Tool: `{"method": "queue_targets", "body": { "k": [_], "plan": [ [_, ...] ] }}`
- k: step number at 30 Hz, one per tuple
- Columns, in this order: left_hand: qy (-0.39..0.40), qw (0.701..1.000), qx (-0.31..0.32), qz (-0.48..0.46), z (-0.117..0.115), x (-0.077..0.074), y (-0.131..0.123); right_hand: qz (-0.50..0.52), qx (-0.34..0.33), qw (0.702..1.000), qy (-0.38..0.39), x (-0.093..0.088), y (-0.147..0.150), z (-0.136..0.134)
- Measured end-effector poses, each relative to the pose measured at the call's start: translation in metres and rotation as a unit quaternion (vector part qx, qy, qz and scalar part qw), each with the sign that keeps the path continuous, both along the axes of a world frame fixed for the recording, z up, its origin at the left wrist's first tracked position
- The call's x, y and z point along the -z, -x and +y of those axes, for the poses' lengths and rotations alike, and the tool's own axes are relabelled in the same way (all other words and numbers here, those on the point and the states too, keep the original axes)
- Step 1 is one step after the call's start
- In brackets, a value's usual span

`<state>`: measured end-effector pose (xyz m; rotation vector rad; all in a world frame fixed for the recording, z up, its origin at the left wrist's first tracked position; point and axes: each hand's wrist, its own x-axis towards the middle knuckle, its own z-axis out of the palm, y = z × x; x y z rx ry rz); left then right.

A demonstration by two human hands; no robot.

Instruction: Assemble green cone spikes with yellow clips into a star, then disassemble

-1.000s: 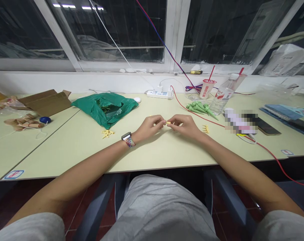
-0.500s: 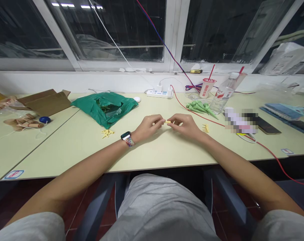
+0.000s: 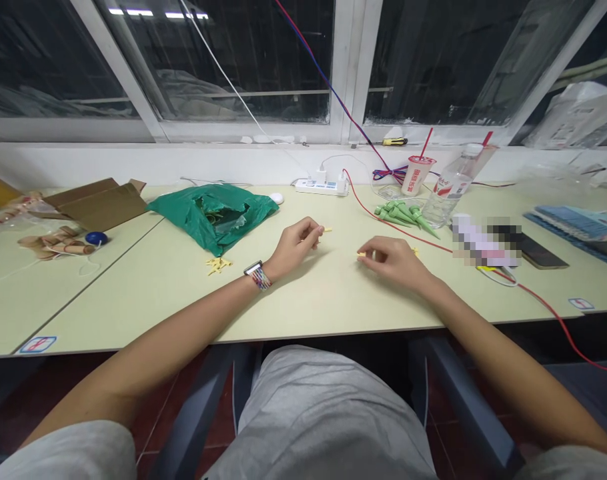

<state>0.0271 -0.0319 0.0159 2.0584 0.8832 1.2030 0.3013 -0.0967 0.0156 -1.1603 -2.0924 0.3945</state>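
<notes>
My left hand [image 3: 298, 245] is closed in a pinch above the table, with a small, thin yellow plastic piece [image 3: 327, 230] sticking out past its fingertips. Apart from it, to the right, my right hand [image 3: 391, 260] pinches another small yellow piece, of which only a bit shows at the fingertips. A little pile of yellow plastic pieces [image 3: 218, 265] lies left of my left wrist, in front of a torn green plastic bag [image 3: 183, 212]. Behind my right hand, more yellow pieces are mostly hidden. Several green plastic spikes [image 3: 401, 213] lie beyond that hand.
A water bottle [image 3: 451, 190] and a cup with a straw [image 3: 417, 175] stand at the back right. A red cable [image 3: 433, 243] crosses the table near a phone [image 3: 541, 252]. Cardboard [image 3: 93, 207] and a wooden toy with a blue ball [image 3: 96, 238] lie left. A power strip [image 3: 322, 187] sits by the wall.
My hands, together at the fingertips before, have come apart. The right hand moved right and nearer to me, covering the right yellow pieces; the left rose slightly with its piece.
</notes>
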Motion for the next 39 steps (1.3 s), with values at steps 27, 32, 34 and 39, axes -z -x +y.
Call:
{"method": "queue_targets", "body": {
  "k": [27, 32, 34, 39],
  "plan": [
    [-0.019, 0.999, 0.012, 0.038, 0.002, -0.002, 0.002, -0.053, 0.258, 0.964, 0.037, 0.037, -0.140, -0.018],
    [-0.050, 0.997, -0.057, 0.031, 0.007, -0.023, 0.036, -0.045, 0.252, 0.966, 0.038, 0.038, -0.141, -0.018],
    [-0.054, 0.993, -0.102, 0.021, 0.007, -0.032, 0.064, -0.046, 0.249, 0.967, 0.036, 0.039, -0.141, -0.018],
    [0.014, 0.974, -0.220, 0.055, -0.006, -0.037, 0.147, -0.049, 0.260, 0.963, 0.042, 0.043, -0.143, -0.016]
  ]
}}
